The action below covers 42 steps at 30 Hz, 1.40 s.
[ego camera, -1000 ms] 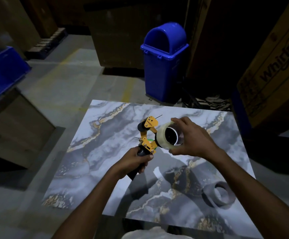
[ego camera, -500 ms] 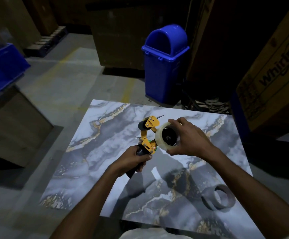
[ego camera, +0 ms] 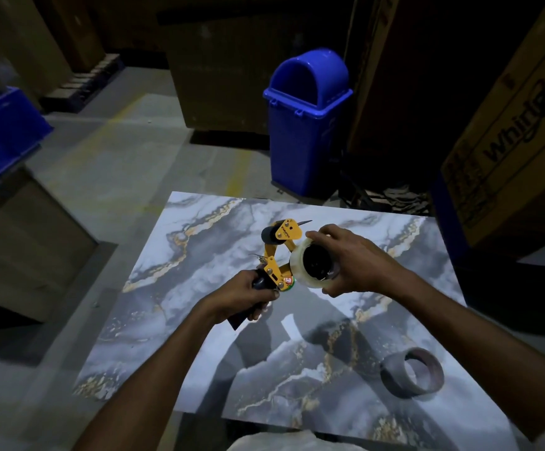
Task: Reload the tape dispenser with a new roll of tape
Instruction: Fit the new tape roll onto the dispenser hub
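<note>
A yellow tape dispenser (ego camera: 279,252) with a black handle is held above the marble-patterned table (ego camera: 199,288). My left hand (ego camera: 245,296) grips the handle from below. A clear roll of tape (ego camera: 300,271) sits on the dispenser's black hub, its open side facing me. My right hand (ego camera: 352,260) holds this roll, thumb and fingers curled round its rim from the right. An empty cardboard tape core (ego camera: 411,372) lies on the table at the near right, apart from both hands.
A blue swing-lid bin (ego camera: 306,122) stands on the floor just beyond the table. Large cardboard boxes (ego camera: 511,131) rise at the right and back. A blue crate (ego camera: 1,135) sits on a box at the left. Grey floor lies left of the table.
The clear roll has gone from beside the dispenser onto its black hub. My right hand stays on the roll; my left hand keeps hold of the handle.
</note>
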Tool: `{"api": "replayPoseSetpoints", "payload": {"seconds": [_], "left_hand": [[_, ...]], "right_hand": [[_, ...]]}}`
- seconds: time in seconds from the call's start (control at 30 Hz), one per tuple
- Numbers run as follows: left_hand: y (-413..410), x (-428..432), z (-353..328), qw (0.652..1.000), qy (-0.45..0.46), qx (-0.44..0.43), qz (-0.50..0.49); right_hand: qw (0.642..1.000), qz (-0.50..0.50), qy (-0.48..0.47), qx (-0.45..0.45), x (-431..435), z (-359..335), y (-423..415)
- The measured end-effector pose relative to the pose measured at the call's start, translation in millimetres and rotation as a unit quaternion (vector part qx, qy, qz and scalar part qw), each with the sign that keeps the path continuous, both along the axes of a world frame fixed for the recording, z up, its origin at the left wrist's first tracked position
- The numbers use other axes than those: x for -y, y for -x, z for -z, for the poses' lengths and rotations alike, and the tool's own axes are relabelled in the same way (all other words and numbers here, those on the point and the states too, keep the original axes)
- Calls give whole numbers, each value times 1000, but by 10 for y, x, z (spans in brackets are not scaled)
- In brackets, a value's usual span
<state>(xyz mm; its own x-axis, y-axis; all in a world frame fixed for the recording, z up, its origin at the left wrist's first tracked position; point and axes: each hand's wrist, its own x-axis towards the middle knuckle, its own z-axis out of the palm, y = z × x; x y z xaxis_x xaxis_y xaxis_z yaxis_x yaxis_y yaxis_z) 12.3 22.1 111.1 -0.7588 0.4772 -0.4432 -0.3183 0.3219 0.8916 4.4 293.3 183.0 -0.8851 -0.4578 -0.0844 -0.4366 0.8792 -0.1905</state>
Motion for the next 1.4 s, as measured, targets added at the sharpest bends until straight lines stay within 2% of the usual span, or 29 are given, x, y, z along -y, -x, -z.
{"api": "replayPoseSetpoints", "payload": {"seconds": [0.17, 0.33, 0.67, 0.8, 0.97, 1.07, 1.17, 1.4], "left_hand": [[25, -6, -43, 1000, 11, -17, 11], [40, -48, -89, 999, 10, -32, 7], [1, -93, -21, 999, -30, -6, -21], [38, -61, 89, 1000, -14, 18, -13], [108, 130, 473, 997, 64, 20, 32], [164, 200, 704, 987, 141, -42, 64], [269, 234, 885, 955, 242, -127, 115], [365, 274, 1051, 916, 306, -207, 154]], "right_hand": [[999, -33, -23, -1, -30, -80, 42], [1000, -2, 9, -10, -67, -107, 57], [997, 41, 45, -43, -50, 40, 19], [997, 62, 44, -22, -21, 125, 26], [993, 94, 49, 61, 123, 566, -60], [988, 111, 42, 97, 226, 785, -71], [985, 128, 41, 109, 309, 915, -58], [975, 174, 36, 131, 424, 1129, -91]]}}
